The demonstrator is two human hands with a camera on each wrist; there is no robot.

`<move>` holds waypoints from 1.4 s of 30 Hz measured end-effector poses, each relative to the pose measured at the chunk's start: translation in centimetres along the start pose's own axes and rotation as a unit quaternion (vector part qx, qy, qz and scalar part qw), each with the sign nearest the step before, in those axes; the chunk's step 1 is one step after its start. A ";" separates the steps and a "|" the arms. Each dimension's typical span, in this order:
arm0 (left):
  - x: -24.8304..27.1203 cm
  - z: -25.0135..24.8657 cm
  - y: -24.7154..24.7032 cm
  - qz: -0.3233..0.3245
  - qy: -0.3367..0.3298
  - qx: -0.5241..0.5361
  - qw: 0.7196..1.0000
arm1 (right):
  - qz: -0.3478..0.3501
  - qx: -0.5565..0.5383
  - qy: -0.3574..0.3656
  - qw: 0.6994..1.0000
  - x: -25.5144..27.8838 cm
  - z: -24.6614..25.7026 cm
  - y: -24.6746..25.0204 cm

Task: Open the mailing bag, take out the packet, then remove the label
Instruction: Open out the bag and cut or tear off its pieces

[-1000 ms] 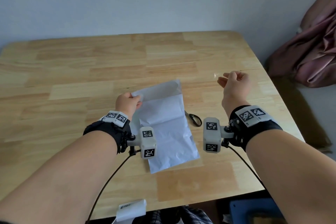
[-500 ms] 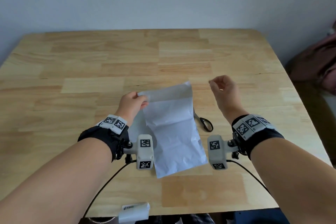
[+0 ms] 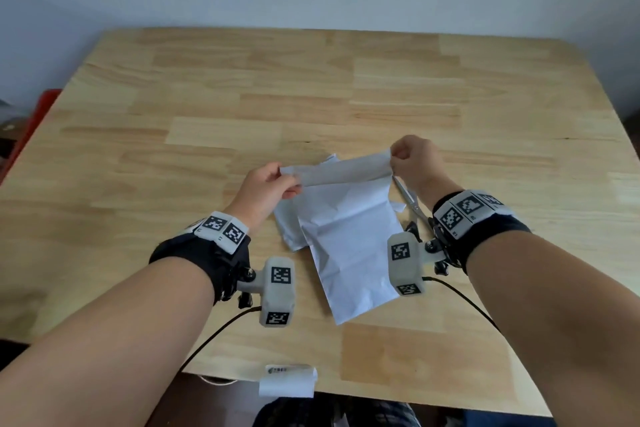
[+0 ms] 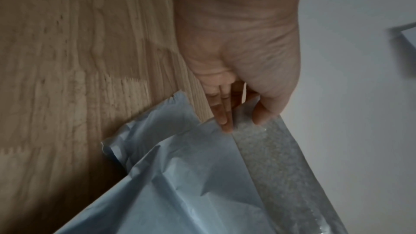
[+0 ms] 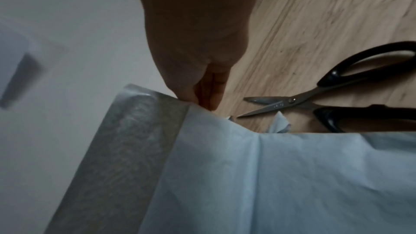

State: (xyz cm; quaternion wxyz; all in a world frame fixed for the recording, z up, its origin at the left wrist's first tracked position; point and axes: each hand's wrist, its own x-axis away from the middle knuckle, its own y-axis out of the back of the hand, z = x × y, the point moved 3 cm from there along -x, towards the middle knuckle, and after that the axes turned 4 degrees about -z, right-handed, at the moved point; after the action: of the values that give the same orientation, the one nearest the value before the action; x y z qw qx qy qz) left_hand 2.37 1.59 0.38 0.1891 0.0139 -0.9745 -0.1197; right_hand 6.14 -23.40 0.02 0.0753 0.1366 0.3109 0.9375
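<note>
Both hands pinch the mailing bag's flap, stretched taut over the worktop.

The left hand point(image 3: 266, 189) grips one flap corner, fingers point(image 4: 221, 113) curled on it; the right hand point(image 3: 412, 163) pinches the other; the mailing bag point(image 3: 349, 243) is thin, creased, pale grey-white plastic, its flap strip duller and speckled, its lower end lying on the pale, plank-jointed wooden worktop point(image 3: 311, 87); black-handled steel scissors point(image 5: 326, 99) lie just beside it, partly hidden behind the right wrist in the head view; what's inside the bag can't be made out; a small white printed slip point(image 3: 287, 380) hangs at the near edge, its text too small to read.
</note>
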 end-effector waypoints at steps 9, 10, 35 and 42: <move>-0.2 -0.4 -0.4 0.009 -0.008 -0.005 1.000 | 0.031 0.027 -0.071 0.997 0.6 -1.5 0.2; -0.2 -0.4 -0.5 0.009 -0.011 -0.006 1.000 | 0.013 0.026 -0.072 0.997 0.7 -1.6 0.4; 2.6 -0.2 -0.6 0.239 -0.029 -0.167 0.956 | 0.111 -0.230 -0.306 0.917 7.7 -2.0 1.6; 4.7 -0.3 -1.1 0.333 0.007 -0.193 0.923 | 0.057 -0.119 -0.310 0.941 9.1 -2.8 0.6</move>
State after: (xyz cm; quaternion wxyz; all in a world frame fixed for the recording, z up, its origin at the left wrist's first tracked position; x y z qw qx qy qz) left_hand -1.86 0.07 2.09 0.2236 -0.3472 -0.8797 -0.2356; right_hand -3.40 -23.43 0.14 0.1303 0.4283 0.1497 0.8816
